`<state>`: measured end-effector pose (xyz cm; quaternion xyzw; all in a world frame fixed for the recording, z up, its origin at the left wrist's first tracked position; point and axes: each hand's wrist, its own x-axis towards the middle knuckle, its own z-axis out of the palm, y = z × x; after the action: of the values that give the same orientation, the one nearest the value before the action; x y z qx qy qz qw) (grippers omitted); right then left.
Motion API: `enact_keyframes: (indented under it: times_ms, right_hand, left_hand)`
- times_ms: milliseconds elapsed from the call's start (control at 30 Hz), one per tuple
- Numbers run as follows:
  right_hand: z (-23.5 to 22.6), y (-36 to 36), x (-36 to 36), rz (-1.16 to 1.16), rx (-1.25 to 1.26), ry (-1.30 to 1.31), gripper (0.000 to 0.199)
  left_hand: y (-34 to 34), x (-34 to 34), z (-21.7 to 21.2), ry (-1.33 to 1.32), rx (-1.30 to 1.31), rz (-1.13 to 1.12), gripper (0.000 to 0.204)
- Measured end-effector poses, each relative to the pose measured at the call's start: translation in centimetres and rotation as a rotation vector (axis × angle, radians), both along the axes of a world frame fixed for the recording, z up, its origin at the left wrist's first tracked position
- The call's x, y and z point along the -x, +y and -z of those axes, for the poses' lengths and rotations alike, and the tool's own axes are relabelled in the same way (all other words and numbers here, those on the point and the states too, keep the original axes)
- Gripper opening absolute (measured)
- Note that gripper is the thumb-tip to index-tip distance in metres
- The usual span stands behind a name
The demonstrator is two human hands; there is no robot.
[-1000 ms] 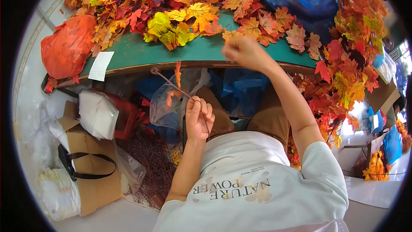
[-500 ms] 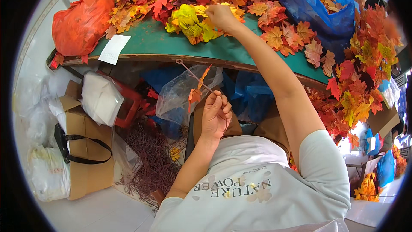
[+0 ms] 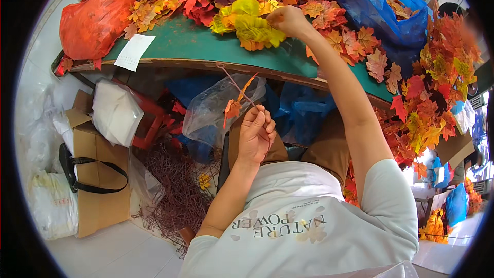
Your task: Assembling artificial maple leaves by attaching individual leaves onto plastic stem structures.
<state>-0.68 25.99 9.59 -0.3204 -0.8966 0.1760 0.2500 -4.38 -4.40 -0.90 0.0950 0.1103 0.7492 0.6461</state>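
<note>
- The left hand [image 3: 257, 134] pinches a thin brown stem [image 3: 232, 79] between thumb and fingers, its looped end pointing toward the front edge of the green surface [image 3: 190, 46].
- Orange leaves [image 3: 232, 109] sit on that stem just beyond the pinch; a light, steady hold should spare them creasing.
- The right hand [image 3: 289, 22] reaches over the surface, its fingers bent in at the right side of a bunch of yellow leaves [image 3: 252, 25]; whether they grip a leaf, I cannot tell.
- Picking well likely means peeling one leaf off by its edge, without dragging its neighbours.
- Holding the stem clear of the see-through bag [image 3: 200, 118] below would help avoid snagging.
</note>
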Motion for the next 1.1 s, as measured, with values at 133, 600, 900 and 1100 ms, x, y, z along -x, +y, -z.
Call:
enact_keyframes:
  times_ms: [133,600,900,1100]
  right_hand:
    - [0.0,0.0,-3.0,-0.003,-0.077,0.112,0.031]
    - [5.4,-11.9,0.3,-0.144,-0.591,0.036,0.042]
    - [5.1,-10.6,0.4,-0.137,-0.510,-0.018,0.045]
    - [1.4,-12.9,-1.1,-0.074,-0.593,0.141,0.037]
  left_hand:
    - [0.0,-0.3,0.1,0.032,0.036,0.007,0.011]
    - [0.3,-0.7,0.6,0.062,0.066,0.024,0.011]
    - [0.3,-0.7,1.1,0.086,0.088,0.023,0.011]
    - [0.0,-0.6,1.2,0.093,0.113,0.026,0.011]
